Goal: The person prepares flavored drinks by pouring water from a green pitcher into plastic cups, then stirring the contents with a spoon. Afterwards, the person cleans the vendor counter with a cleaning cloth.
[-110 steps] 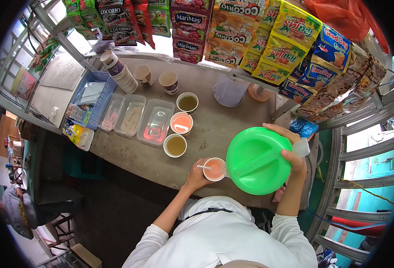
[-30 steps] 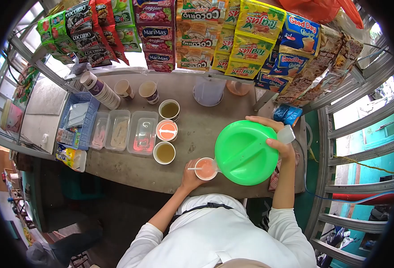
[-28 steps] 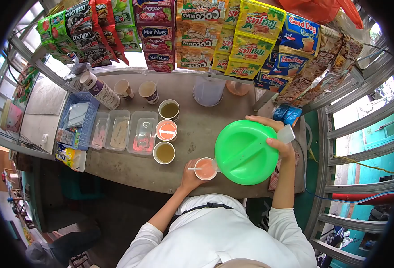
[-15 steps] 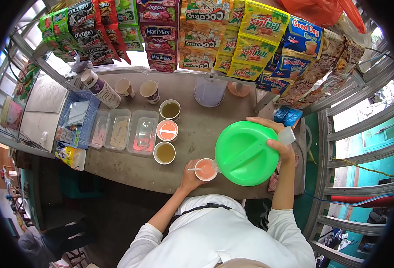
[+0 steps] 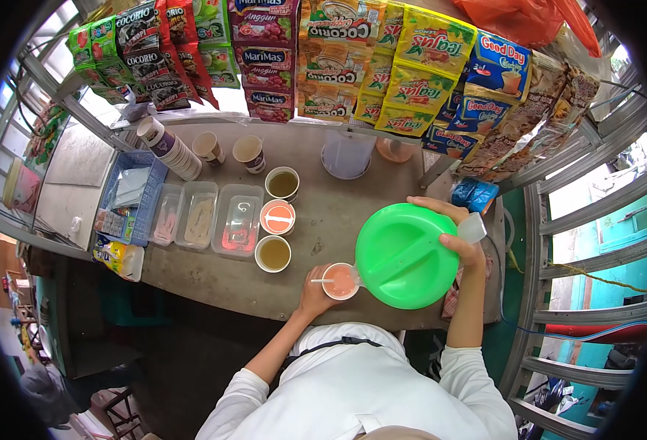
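My left hand (image 5: 314,292) is wrapped round a paper cup (image 5: 340,281) near the table's front edge; pink liquid and a white stick are in the cup. My right hand (image 5: 457,236) grips the handle side of a pitcher with a round green lid (image 5: 404,257). The pitcher's spout side is at the cup's right rim. To the left stand a cup of greenish liquid (image 5: 282,184), a cup with a pink-orange top (image 5: 277,217) and a cup of yellowish liquid (image 5: 273,253).
Plastic boxes (image 5: 237,220) stand left of the cups, beside a blue basket (image 5: 136,194). Stacked paper cups (image 5: 168,149) and a clear container (image 5: 347,154) are at the back. Drink sachets (image 5: 422,70) hang overhead. At bottom left is part of a person (image 5: 48,392).
Both hands keep their holds, with the cup and pitcher still side by side. The whole view has shifted slightly. The person at bottom left has moved further left.
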Demonstrator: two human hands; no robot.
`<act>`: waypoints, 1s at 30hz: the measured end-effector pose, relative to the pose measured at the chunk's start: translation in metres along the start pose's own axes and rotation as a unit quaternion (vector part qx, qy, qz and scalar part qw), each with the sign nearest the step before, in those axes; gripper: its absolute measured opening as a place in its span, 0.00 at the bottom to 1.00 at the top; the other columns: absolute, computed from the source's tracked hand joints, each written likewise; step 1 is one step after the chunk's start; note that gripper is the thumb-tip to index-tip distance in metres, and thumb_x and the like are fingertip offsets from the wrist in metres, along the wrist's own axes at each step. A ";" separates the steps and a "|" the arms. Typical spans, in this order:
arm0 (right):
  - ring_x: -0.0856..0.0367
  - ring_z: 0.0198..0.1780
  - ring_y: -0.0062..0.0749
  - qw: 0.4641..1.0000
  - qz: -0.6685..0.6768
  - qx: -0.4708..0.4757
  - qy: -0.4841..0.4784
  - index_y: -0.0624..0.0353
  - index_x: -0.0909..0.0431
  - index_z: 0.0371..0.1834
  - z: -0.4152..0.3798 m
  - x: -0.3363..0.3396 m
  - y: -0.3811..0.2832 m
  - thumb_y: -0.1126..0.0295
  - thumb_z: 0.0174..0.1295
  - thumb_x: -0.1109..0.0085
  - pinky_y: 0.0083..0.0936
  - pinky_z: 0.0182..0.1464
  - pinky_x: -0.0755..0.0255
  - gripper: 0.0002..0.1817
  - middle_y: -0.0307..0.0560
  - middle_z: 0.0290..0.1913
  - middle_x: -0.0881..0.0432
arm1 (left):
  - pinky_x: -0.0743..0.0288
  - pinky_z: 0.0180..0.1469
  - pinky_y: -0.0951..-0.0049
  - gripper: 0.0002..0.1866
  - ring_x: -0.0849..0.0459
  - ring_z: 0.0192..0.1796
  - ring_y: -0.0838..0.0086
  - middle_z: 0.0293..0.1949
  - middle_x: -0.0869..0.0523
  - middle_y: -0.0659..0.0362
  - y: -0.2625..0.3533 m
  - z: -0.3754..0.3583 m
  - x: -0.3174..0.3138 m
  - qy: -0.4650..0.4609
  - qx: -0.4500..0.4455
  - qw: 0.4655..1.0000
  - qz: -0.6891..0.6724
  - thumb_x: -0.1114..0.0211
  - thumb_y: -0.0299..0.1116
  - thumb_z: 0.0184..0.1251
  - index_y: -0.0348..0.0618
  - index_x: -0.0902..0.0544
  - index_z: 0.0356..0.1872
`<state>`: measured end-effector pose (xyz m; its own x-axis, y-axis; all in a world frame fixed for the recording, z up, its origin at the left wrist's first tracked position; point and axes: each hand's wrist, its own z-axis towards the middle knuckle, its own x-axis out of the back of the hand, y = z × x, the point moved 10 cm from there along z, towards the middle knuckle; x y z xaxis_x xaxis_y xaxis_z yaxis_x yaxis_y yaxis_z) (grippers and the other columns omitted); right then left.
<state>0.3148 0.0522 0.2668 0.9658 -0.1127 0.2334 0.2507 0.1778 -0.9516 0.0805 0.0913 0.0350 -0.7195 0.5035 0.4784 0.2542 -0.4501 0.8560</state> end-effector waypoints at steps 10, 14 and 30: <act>0.20 0.61 0.50 0.999 -0.037 0.012 -0.025 0.68 0.24 0.62 0.000 -0.005 -0.002 0.48 0.52 0.42 0.37 0.64 0.31 0.39 0.63 0.62 0.22 | 0.26 0.54 0.56 0.34 0.19 0.51 0.54 0.49 0.15 0.53 0.002 0.000 0.001 0.003 -0.011 1.000 0.001 0.17 0.36 0.36 0.44 0.18 0.51; 0.20 0.61 0.51 0.999 -0.039 0.010 -0.020 0.68 0.24 0.62 -0.001 -0.003 -0.002 0.47 0.52 0.42 0.37 0.64 0.31 0.39 0.62 0.62 0.21 | 0.26 0.54 0.56 0.34 0.19 0.51 0.54 0.49 0.15 0.54 0.004 0.000 0.002 0.004 -0.009 1.000 0.005 0.17 0.36 0.36 0.44 0.18 0.51; 0.21 0.62 0.53 0.998 -0.054 0.016 -0.024 0.68 0.24 0.62 -0.001 -0.005 -0.002 0.47 0.50 0.42 0.38 0.64 0.32 0.40 0.63 0.62 0.22 | 0.26 0.55 0.56 0.35 0.20 0.52 0.54 0.50 0.16 0.53 0.000 -0.001 -0.001 0.000 -0.012 1.000 0.007 0.17 0.36 0.36 0.44 0.18 0.52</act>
<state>0.3090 0.0512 0.2668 0.9349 -0.0867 0.3441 0.3547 0.1983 -0.9137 0.0804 0.0899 0.0339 -0.7165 0.4970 0.4895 0.2484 -0.4739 0.8448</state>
